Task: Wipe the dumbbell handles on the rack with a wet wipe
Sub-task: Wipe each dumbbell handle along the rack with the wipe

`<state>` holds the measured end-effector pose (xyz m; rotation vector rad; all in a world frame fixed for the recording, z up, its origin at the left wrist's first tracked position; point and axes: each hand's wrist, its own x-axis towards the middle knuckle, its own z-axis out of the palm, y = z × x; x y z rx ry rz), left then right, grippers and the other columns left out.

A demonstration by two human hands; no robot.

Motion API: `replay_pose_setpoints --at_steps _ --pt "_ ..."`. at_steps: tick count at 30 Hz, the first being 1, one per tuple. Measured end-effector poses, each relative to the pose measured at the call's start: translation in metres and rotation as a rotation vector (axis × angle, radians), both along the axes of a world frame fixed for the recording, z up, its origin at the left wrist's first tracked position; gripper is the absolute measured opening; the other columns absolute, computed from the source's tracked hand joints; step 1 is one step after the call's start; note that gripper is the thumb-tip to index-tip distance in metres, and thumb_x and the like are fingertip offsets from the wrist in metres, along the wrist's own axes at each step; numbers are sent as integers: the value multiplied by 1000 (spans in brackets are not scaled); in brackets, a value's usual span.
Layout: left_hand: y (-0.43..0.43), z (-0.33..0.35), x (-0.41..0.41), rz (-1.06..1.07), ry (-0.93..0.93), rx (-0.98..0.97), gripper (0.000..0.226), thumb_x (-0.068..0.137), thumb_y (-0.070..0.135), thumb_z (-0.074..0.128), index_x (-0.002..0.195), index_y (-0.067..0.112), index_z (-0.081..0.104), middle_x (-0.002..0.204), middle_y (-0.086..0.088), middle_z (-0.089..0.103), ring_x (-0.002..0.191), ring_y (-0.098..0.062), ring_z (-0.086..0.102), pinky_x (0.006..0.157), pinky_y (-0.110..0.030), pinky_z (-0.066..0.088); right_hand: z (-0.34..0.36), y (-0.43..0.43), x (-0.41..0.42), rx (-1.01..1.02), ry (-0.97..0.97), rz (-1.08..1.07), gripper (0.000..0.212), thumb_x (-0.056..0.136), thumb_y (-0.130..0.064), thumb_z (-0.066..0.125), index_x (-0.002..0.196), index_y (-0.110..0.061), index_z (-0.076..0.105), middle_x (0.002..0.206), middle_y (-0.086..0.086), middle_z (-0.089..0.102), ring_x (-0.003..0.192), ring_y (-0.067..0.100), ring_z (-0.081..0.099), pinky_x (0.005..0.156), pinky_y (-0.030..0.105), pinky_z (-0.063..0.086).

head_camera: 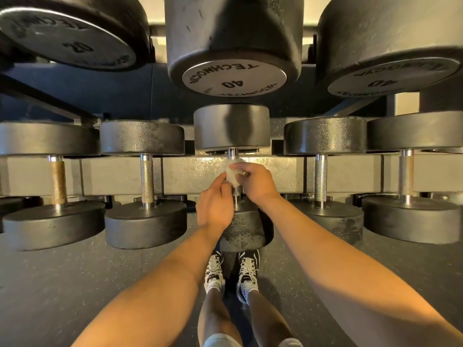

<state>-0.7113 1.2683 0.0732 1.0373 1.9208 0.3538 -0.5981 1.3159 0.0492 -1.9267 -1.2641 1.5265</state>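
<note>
White and crumpled, the wet wipe (231, 176) sits wrapped round the handle (233, 153) of the middle dumbbell (231, 128) on the lower tier of the rack (190, 171), so we judge the wiping of this one bar to be under way and not finished: a short length of bare chrome shows above the wipe and a knurled bit below it. Of the rest we can say little. Two handles to the left, a brassy one (58, 181) and a dull steel one (147, 180), and two to the right (321, 177) (406, 172) stand uncovered, well apart from our hands, and none shows a wet sheen that would tell us whether it has been done. The handles of the big upper dumbbells (234, 80), marked 40 and 20, are hidden behind their heads, so we cannot count them either way. We reckon at least this bar and probably several others are left. Our right hand (256, 184) comes over from the right with its fingers (236, 167) curled down onto the top of the wipe, gripping it against the bar. Our left hand (213, 209) meets it from below, its fingers (223, 182) bent and pinching the lower part of the wipe beside the handle. Neither hand is spread open; both are closed on the wipe, and they nearly touch each other.
</note>
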Motion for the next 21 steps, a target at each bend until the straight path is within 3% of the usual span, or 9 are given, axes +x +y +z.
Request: replay_pose_setpoints --at_steps 5,8,13,15,19,21 --pt "-1 5 2 42 -14 5 42 107 32 35 145 36 52 129 -3 67 113 -23 59 99 -38 45 2 -17 8 -130 -45 167 25 92 -8 68 114 -19 74 122 5 69 99 15 64 83 18 47" --pt "-1 5 2 47 -32 29 38 107 28 36 136 33 60 114 0 70 97 -18 59 85 -34 44 0 -20 12 -202 -78 248 25 89 -17 73 114 -18 75 129 5 65 120 22 60 94 21 42" --pt "-1 7 0 9 -16 39 39 107 29 34 133 37 62 105 8 69 79 -5 49 76 -29 34 -5 -19 13 -200 -213 314 19 92 -19 65 102 -9 77 114 2 72 104 20 67 83 21 46" --pt "-1 7 1 17 -25 27 38 108 29 35 136 34 61 103 14 61 85 -5 48 79 -26 32 -5 -16 14 -93 -270 246 22 98 -19 57 101 -10 76 119 6 72 100 21 68 83 24 51" --pt "-2 0 0 50 -59 27 39 107 30 38 140 33 59 117 5 68 103 -10 55 88 -25 35 1 10 6 73 -58 14 27 103 -12 51 116 -19 74 122 3 70 111 19 64 91 18 44" --pt "-2 -5 0 55 -62 8 39 106 33 38 140 35 58 123 1 69 109 -14 57 93 -29 39 -2 24 -1 82 1 -20 31 102 -7 48 115 -20 74 121 5 69 111 22 63 92 23 46"
